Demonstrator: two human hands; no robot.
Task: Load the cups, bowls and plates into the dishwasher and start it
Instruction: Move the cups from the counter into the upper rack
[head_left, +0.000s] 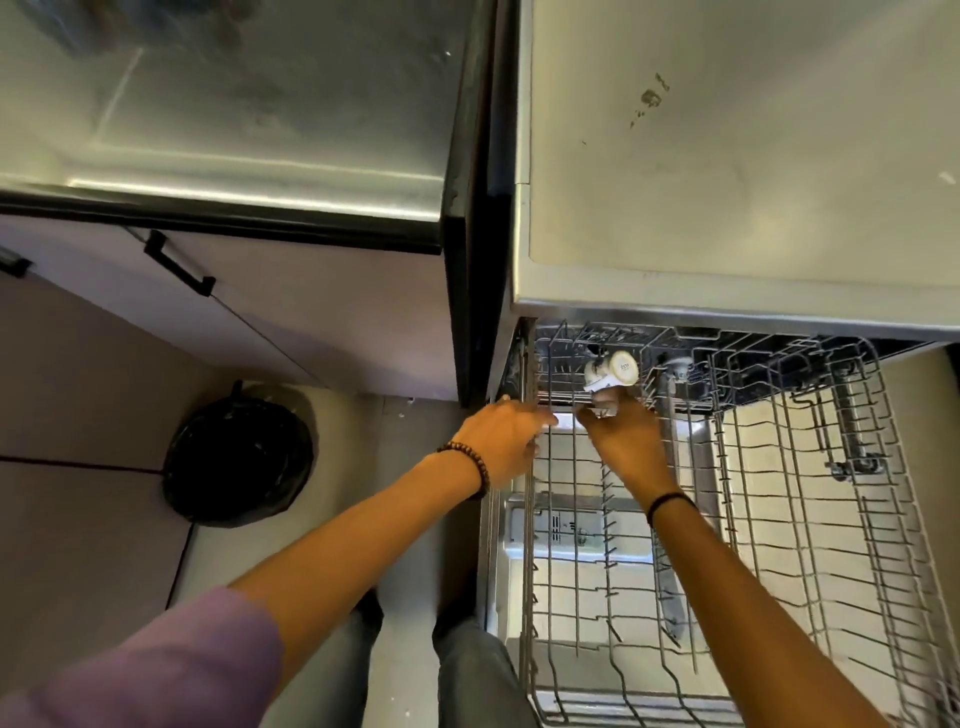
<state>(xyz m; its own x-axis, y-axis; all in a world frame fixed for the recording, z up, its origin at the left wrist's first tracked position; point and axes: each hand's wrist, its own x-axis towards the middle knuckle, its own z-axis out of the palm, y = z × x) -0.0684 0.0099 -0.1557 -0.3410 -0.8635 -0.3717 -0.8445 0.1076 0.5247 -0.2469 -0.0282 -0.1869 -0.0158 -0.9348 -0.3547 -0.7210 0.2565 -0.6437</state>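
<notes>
White ceramic cup (619, 370) — base print unreadable — gripped by right hand (626, 441) at grey wire rack's (779, 519) far left; left hand (496, 439) straight-fingered.

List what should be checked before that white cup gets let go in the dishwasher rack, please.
1. The rack is pulled out: ok.
2. The right hand holds the cup: ok.
3. The cup's mouth is turned down: not ok, it lies tilted on its side.
4. The cup is seated among the wires: cannot tell, the hand hides its lower part.
5. Room around it: ok, no other dishes show in the rack.
6. The left hand is clear of the cup: ok, it is at the rack's left edge.
</notes>
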